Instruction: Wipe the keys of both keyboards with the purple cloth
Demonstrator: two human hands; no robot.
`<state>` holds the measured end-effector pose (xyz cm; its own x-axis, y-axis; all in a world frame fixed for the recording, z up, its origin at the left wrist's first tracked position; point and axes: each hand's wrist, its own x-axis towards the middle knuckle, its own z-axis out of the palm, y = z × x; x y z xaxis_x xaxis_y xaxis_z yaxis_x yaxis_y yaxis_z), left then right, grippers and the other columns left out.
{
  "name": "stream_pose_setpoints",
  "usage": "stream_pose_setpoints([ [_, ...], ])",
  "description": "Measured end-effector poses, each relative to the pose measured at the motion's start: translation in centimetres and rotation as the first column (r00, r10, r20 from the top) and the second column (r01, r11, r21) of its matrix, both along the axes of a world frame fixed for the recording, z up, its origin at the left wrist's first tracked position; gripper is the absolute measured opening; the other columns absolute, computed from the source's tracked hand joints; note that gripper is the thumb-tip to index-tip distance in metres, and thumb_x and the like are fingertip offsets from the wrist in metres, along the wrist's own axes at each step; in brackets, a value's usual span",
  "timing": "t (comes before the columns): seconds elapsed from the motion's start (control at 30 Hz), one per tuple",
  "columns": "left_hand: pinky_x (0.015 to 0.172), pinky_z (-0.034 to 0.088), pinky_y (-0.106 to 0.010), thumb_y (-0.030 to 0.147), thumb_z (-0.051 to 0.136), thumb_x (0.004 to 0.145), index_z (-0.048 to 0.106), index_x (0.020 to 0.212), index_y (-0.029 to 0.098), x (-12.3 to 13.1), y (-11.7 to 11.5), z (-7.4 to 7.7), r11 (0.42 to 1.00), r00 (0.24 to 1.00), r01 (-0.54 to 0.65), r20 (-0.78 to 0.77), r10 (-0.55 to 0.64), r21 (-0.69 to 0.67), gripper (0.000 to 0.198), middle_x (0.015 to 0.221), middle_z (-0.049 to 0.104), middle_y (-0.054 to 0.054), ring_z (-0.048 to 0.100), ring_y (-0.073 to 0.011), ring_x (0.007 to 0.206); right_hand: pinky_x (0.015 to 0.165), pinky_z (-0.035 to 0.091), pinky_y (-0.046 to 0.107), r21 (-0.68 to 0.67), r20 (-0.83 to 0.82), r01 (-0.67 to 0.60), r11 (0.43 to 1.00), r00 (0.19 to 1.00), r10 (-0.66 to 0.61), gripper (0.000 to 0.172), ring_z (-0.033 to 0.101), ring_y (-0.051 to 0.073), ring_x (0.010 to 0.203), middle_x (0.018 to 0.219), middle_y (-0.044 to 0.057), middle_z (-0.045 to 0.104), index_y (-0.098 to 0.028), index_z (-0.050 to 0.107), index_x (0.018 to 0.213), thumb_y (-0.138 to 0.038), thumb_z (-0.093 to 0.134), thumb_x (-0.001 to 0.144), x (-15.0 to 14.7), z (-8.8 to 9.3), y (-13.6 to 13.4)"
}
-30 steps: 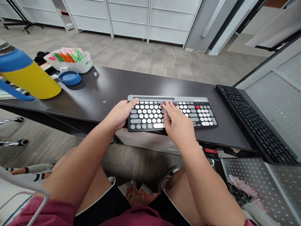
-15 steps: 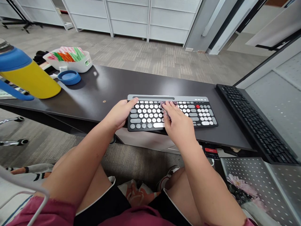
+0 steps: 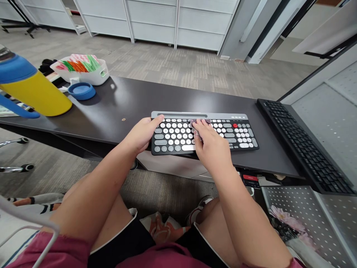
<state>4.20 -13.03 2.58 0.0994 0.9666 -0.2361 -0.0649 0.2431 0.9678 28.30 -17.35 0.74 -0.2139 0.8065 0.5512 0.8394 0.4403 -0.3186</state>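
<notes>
A keyboard (image 3: 178, 137) with round white and grey keys and one red key lies at the near edge of the dark desk. My left hand (image 3: 142, 134) is closed on its left end, thumb on top and fingers curled out of sight beneath. Under the fingers of my right hand (image 3: 209, 143) is a small dark striped cloth (image 3: 193, 124), pressed on the keys at the middle of the keyboard. Only bits of this cloth show past the fingertips and beside the thumb.
A black keyboard (image 3: 306, 145) leans on the right side. To the left stand a yellow and blue tumbler (image 3: 39, 89), a blue lid (image 3: 81, 91) and a white basket (image 3: 96, 76) of colourful stems. A perforated grey panel (image 3: 309, 208) and pink flowers sit low at right.
</notes>
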Motion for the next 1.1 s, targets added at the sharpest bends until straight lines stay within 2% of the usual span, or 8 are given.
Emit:
stream_pose_setpoints([
  [0.57, 0.086, 0.064, -0.039, 0.06, 0.072, 0.093, 0.077, 0.104, 0.017, -0.32, 0.33, -0.52, 1.0, 0.999, 0.012, 0.033, -0.012, -0.005, 0.044, 0.112, 0.081, -0.015, 0.079, -0.0297, 0.098, 0.121, 0.051, 0.052, 0.007, -0.005, 0.002, 1.0, 1.0, -0.001, 0.042, 0.058, 0.027, 0.144, 0.151, 0.011, 0.065, -0.017, 0.067, 0.143, -0.019, 0.048, 0.105, -0.12, 0.22, -0.04],
  [0.87, 0.085, 0.064, -0.039, 0.059, 0.072, 0.093, 0.077, 0.104, 0.017, -0.24, 0.22, -0.4, 1.0, 1.0, 0.011, 0.027, -0.011, -0.002, 0.044, 0.112, 0.081, -0.015, 0.079, -0.0295, 0.097, 0.122, 0.05, 0.049, 0.021, 0.018, 0.001, 1.0, 1.0, -0.002, 0.041, 0.059, 0.027, 0.143, 0.15, 0.012, 0.065, -0.013, 0.068, 0.141, -0.018, 0.048, 0.106, -0.05, 0.24, -0.05],
  [1.1, 0.085, 0.064, -0.039, 0.058, 0.072, 0.093, 0.076, 0.103, 0.017, -0.16, 0.19, -0.26, 1.0, 1.0, 0.008, 0.03, -0.008, -0.006, 0.042, 0.11, 0.082, -0.015, 0.079, -0.0289, 0.096, 0.122, 0.05, 0.051, 0.011, 0.008, 0.0, 1.0, 1.0, 0.0, 0.042, 0.059, 0.027, 0.144, 0.151, 0.011, 0.064, -0.016, 0.067, 0.143, -0.019, 0.048, 0.106, -0.06, 0.25, -0.03],
])
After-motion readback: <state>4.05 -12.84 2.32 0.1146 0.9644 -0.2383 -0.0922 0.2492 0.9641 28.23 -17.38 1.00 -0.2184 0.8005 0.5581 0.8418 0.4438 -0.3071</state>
